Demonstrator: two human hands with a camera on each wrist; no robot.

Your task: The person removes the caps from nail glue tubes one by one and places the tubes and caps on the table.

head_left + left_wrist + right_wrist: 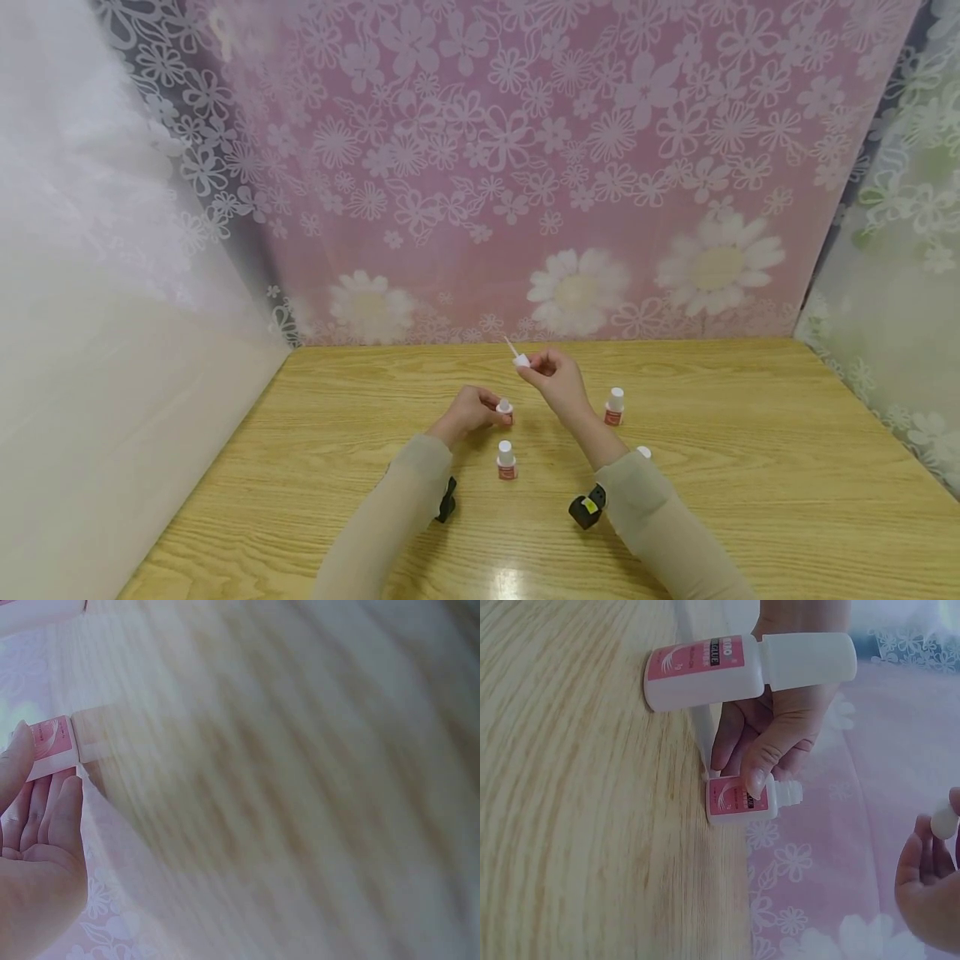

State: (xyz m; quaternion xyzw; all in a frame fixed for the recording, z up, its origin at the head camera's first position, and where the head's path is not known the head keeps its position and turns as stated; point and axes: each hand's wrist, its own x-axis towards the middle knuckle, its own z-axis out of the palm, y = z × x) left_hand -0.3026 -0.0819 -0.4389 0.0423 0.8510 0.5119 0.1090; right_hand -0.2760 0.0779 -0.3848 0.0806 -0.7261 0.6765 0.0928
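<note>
My left hand (471, 408) grips a small white glue bottle (504, 410) with a pink label, upright on the table. Its cap is off and the bare neck shows in the right wrist view, where the thumb (759, 780) presses on the label. Above and to the right, my right hand (557, 385) pinches a white cap (522, 361) by fingertips and thumb. A thin brush stem (512, 347) sticks out of that cap, pointing up and left. Nearer to me, a capped glue bottle (507, 461) stands between the forearms.
Another capped glue bottle (614, 407) stands right of my right wrist. One more white cap (643, 452) shows behind the right sleeve, its lower part hidden. The wooden table (757, 467) meets a pink flowered backdrop (465, 217) behind, with pale sheets at both sides.
</note>
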